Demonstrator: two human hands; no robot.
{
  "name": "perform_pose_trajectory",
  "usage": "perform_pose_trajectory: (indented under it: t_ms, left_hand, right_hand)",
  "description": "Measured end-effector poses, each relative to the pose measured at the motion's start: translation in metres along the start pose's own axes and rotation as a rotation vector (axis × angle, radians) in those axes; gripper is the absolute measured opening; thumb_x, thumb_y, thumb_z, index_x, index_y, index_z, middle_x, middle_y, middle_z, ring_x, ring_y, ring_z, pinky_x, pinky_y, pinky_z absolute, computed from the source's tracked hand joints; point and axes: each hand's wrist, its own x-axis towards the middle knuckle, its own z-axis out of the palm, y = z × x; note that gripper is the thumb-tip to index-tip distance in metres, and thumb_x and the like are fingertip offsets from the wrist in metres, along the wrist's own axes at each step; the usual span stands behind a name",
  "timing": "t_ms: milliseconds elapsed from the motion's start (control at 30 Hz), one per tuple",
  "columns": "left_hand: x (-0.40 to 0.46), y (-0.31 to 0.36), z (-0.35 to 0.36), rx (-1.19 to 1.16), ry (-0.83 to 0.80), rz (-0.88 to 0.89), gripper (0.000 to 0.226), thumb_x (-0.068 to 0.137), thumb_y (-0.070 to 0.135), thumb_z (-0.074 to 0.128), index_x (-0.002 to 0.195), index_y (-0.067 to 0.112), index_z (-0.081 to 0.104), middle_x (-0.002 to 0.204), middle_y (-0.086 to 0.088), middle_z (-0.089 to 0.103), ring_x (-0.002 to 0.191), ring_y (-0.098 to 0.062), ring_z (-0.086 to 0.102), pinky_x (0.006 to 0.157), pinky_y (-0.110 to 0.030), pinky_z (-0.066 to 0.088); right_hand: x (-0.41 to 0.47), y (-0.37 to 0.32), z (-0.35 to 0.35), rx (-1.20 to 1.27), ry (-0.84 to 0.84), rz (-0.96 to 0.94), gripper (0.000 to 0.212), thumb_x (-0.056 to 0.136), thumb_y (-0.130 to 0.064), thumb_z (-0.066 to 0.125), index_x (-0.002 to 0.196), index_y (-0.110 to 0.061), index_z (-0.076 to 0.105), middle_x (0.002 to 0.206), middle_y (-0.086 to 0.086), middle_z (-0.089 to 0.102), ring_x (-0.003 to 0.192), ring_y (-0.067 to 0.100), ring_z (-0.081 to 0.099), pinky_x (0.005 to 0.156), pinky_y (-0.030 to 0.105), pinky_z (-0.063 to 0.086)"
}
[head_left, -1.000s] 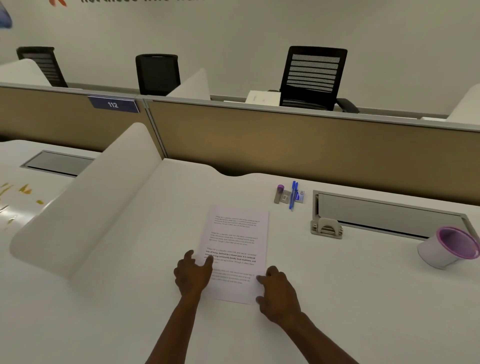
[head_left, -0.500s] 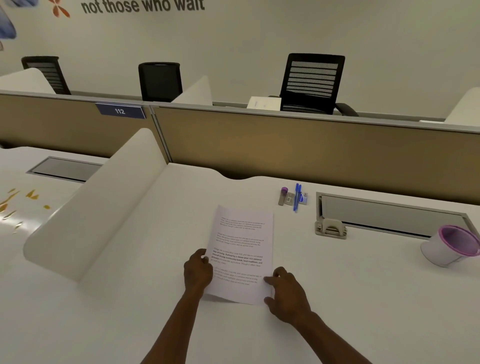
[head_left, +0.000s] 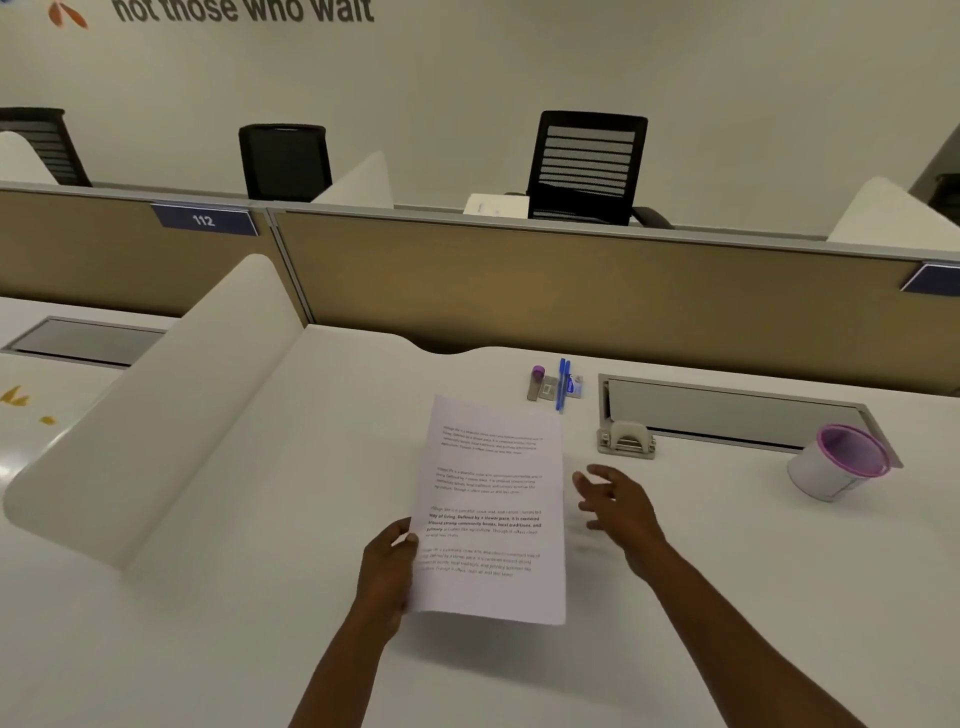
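Flat on the bench (head_left: 260, 623) a moment ago, the printed sheet (head_left: 493, 509) now hangs raised, pinched at its left edge by the left hand (head_left: 387, 571), as the right hand (head_left: 618, 506), released and spread, leaves it, apparently for the blue pen (head_left: 562, 384).

White desk top (head_left: 249, 649), smooth and bare in front, closed at the far edge by a tan partition (head_left: 519, 291). Set into it on the right, a long grey cable flap (head_left: 727, 410). Just before the left end of the flap, a small grey tool (head_left: 626, 441), perhaps a hole punch. Left of the flap, close together: a grey tube with purple cap (head_left: 536, 382), a small flat packet (head_left: 548, 388), a blue pen (head_left: 561, 384). Far right, a white cup with purple rim (head_left: 839, 462), tipped on its side. On the left, a curved white divider (head_left: 156, 415).
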Motion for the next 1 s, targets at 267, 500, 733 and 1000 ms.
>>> perform_pose_trajectory:
  t_ms: [267,500,733,1000]
  left_hand:
    - [-0.023,0.004,0.019,0.233,-0.331,0.047,0.026,0.104,0.017,0.045,0.114,0.023,0.069,0.104,-0.004,0.078,0.093,-0.026,0.076,0.078,-0.042,0.061]
    - [-0.026,0.015,0.039,0.417,-0.586,0.060,0.025,0.104,0.017,0.046,0.110,0.018,0.071,0.102,-0.012,0.078,0.098,-0.035,0.073,0.086,-0.049,0.058]
    - [-0.005,0.023,0.052,0.486,-0.498,0.044,0.014,0.096,0.030,0.064,0.098,0.025,0.077,0.105,-0.002,0.078,0.094,-0.019,0.074,0.081,-0.037,0.060]
    - [-0.009,-0.005,0.067,0.172,-0.256,-0.096,0.039,0.093,0.048,0.063,0.117,0.017,0.067,0.107,-0.007,0.076,0.097,-0.028,0.074,0.083,-0.042,0.061]
  right_hand:
    - [0.022,-0.023,-0.049,-0.496,0.167,-0.277,0.080,0.075,-0.068,0.063,0.139,-0.023,0.047,0.143,0.004,0.050,0.132,0.025,0.044,0.107,0.040,0.035]
    - [0.018,-0.028,-0.083,-0.797,-0.411,-0.072,0.046,0.086,-0.055,0.062,0.115,-0.019,0.067,0.115,-0.001,0.069,0.098,0.014,0.066,0.086,0.033,0.052]
    - [0.002,0.008,-0.103,-0.219,-0.376,0.014,0.028,0.083,-0.039,0.073,0.099,-0.016,0.073,0.095,0.007,0.076,0.084,0.027,0.074,0.072,0.035,0.061]
    - [-0.010,0.054,-0.120,0.117,-0.125,0.126,0.034,0.086,-0.031,0.070,0.110,-0.006,0.066,0.102,0.017,0.074,0.092,0.038,0.071,0.084,0.055,0.056]
